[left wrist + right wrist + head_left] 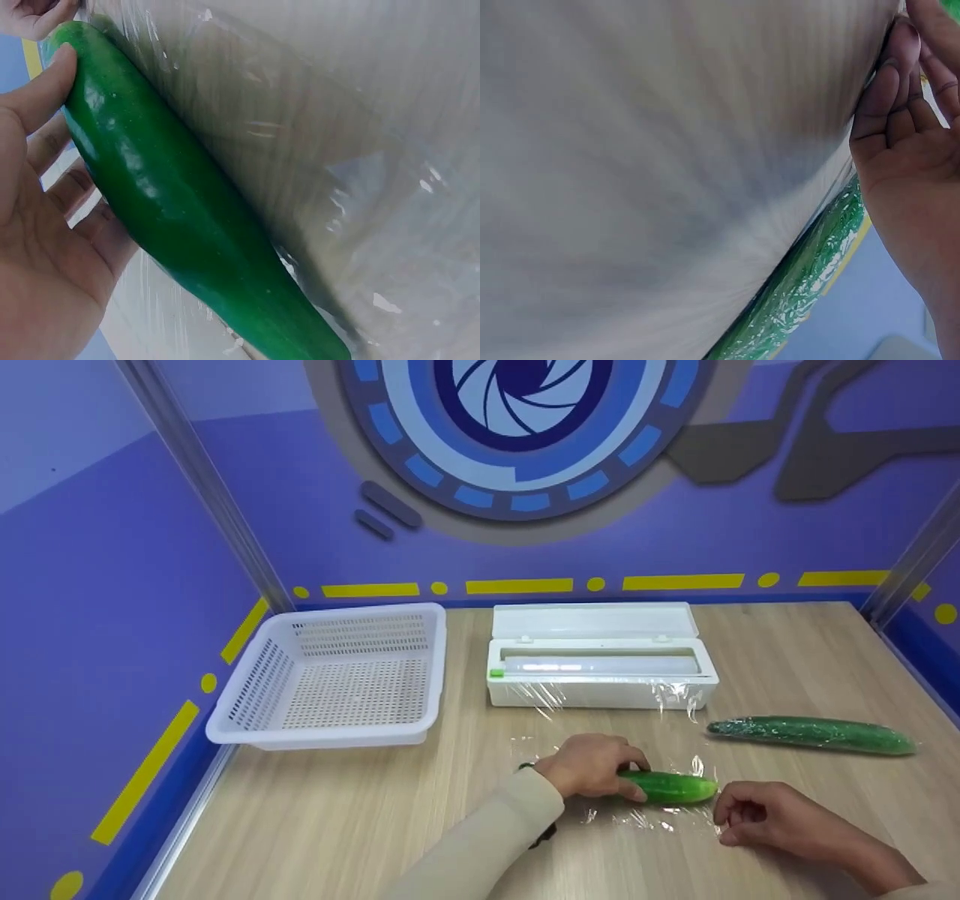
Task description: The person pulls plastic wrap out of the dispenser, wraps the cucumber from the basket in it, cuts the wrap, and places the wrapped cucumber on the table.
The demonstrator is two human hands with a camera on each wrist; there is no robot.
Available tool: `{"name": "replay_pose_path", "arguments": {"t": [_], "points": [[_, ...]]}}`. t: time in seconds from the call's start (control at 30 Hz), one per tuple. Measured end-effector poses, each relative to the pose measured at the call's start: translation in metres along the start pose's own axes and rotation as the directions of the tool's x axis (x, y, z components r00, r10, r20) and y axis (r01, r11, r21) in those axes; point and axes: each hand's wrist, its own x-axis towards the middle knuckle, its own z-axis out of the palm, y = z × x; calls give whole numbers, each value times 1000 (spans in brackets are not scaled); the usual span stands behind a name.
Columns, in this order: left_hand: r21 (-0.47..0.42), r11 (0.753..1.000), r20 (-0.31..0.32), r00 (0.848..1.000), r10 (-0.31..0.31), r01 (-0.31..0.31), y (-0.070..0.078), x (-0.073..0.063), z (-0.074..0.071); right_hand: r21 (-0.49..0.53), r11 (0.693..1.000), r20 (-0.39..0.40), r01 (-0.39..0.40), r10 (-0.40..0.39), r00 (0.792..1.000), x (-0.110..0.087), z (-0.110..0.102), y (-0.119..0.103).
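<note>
A bare green cucumber (pixel 671 787) lies on a sheet of clear plastic wrap (pixel 626 819) spread over the table. My left hand (pixel 596 766) grips the cucumber from above, thumb on the near side and fingers on the far side. In the left wrist view the cucumber (pixel 180 202) runs diagonally past the palm, with shiny creased film beside it. My right hand (pixel 776 817) is just off the cucumber's pale tip, its curled fingers and thumb pinching the right edge of the wrap. In the right wrist view, the fingertips are low by the table surface.
Behind the hands stands a white plastic-wrap dispenser (pixel 600 694), lid raised, film hanging over its front. A second cucumber (pixel 817 735), wrapped in film, lies at the right. At the left sits a white perforated basket (pixel 330 739). Purple panels (pixel 247 472) wall the table in.
</note>
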Motion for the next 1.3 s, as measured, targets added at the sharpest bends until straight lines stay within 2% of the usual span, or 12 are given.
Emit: {"name": "replay_pose_path", "arguments": {"t": [0.13,0.37,0.43,0.53,0.63,0.73,0.9,1.1,1.2,1.3], "points": [[-10,1000,1,1000,-22,22,1,0,0,-21,1000,-22,-6,5,1000,-1,1,0],[-31,999,16,999,-44,44,4,1,-3,-104,985,-28,-135,132,991,3,-1,-9],[-37,998,23,999,-48,49,4,1,-4,-123,986,-52,-110,104,993,4,0,-11],[-45,997,31,998,-56,57,4,1,-4,-161,986,-118,-39,20,993,7,2,-13],[-57,996,31,998,-61,63,5,2,-3,-223,974,-207,35,-82,975,10,5,-15],[-65,996,28,998,-58,60,6,3,-3,-244,968,-260,58,-123,958,12,8,-17],[-78,996,30,998,-52,54,6,3,-5,-201,979,-260,39,-91,961,13,7,-21],[-81,995,33,998,-54,56,4,2,-6,-125,991,-190,-52,28,981,12,1,-27],[-80,995,40,998,-55,58,3,1,-6,-173,985,-176,-21,-10,984,13,4,-25],[-74,996,37,998,-48,51,3,1,-6,-289,957,-206,13,-75,976,15,11,-24]]}}
